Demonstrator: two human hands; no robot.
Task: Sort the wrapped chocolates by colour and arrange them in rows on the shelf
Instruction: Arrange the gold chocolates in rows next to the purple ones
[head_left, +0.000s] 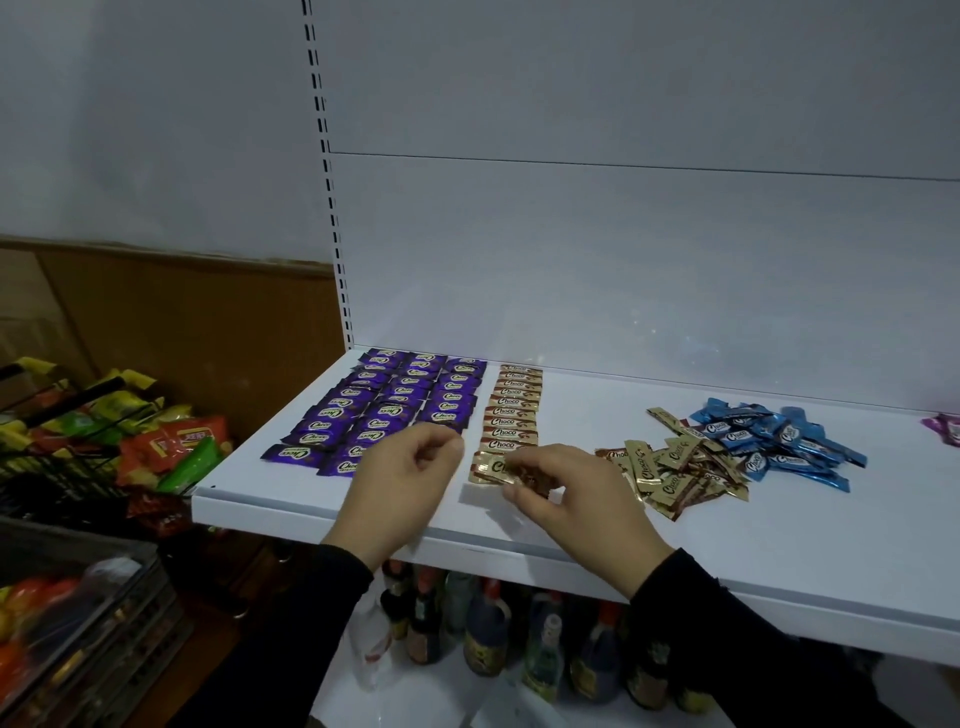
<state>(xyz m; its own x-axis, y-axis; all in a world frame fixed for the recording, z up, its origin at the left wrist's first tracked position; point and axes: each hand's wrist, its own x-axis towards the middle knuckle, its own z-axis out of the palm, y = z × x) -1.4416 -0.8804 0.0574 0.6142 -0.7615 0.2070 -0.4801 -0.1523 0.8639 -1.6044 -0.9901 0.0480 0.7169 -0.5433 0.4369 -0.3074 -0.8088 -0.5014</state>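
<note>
shelf (675, 530): white shop shelf with a plain white back panel, so the colours stand out and there's bare room on the right for more rows

snack rack (130, 436): off to the left, separate from the shelf, bags of snacks, not part of the job as far as I can tell

purple chocolates (395, 405): already laid flat in three neat rows at the left end, labels up, looks like that colour is finished

left hand (400, 478): fingers loosely curled, hovering just in front of the purple rows; looks like it's holding nothing, probably just waiting its turn

gold row (514, 410): one column right beside the purple, running back to front, so the next one goes at the near end

right hand (561, 488): pinching a gold chocolate (493, 467) at the front of that column, I'd guess squaring it up

gold pile (675, 473): loose heap, unsorted, close by for grabbing

blue pile (774, 441): touching the gold heap, waiting

bottles (519, 639): on the shelf below
</note>
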